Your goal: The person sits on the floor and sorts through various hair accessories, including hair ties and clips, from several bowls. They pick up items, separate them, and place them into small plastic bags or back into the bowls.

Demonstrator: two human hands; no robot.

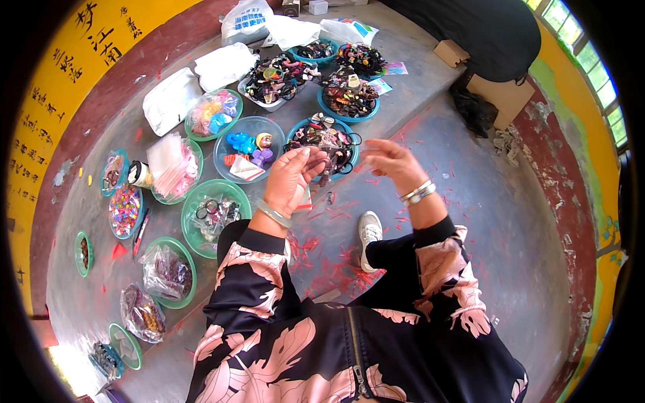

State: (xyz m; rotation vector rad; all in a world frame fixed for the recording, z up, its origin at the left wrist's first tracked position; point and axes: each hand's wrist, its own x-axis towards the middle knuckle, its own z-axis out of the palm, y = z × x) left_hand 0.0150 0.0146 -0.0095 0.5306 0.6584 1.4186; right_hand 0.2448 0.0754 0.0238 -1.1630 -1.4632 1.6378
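My left hand (293, 178), palm turned up with the fingers curled in, is held at the near edge of a blue basin (300, 129) heaped with dark hair ties (316, 138). A pinkish hair accessory (330, 142) shows by its fingertips; I cannot tell whether it is held or lies in the basin. Across a small gap, my right hand (396, 164) is raised with bent fingers pointing toward the left one. Anything thin between its fingertips is too small to make out. Bangles circle both wrists.
More basins of hair ties (349, 97) stand beyond. To the left are a clear bowl (220, 161) of colourful scrunchies, a green basin (190, 228) of bagged pieces, and a basin with a bagged dark bundle (164, 275). My shoe (369, 235) rests on the floor among red scraps.
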